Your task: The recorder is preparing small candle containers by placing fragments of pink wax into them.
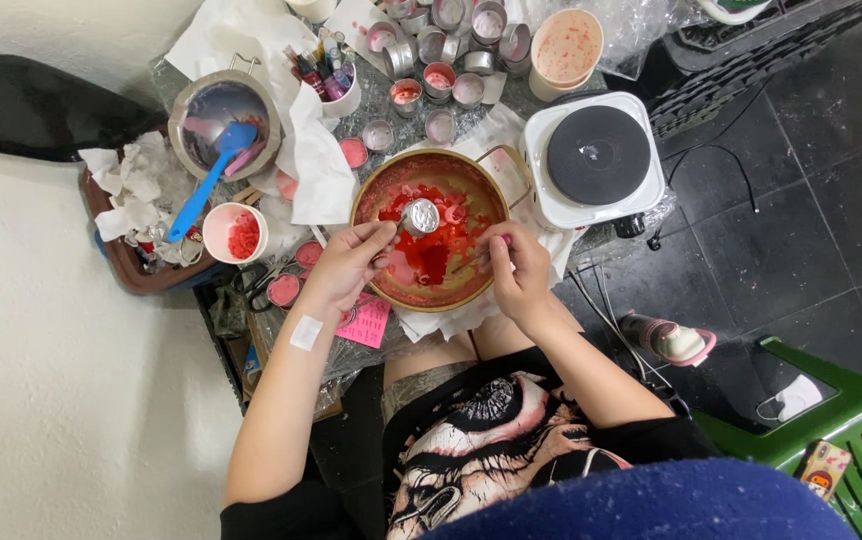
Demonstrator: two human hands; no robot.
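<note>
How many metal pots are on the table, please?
2: wide pan of red wax, centre; grey pot with blue spatula, upper left. Clutter may hide others.

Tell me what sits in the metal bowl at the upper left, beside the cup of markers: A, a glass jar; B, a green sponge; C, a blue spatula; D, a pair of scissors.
C: a blue spatula rests its head in the metal bowl, with its handle slanting down over the rim toward the small white cup.
</note>
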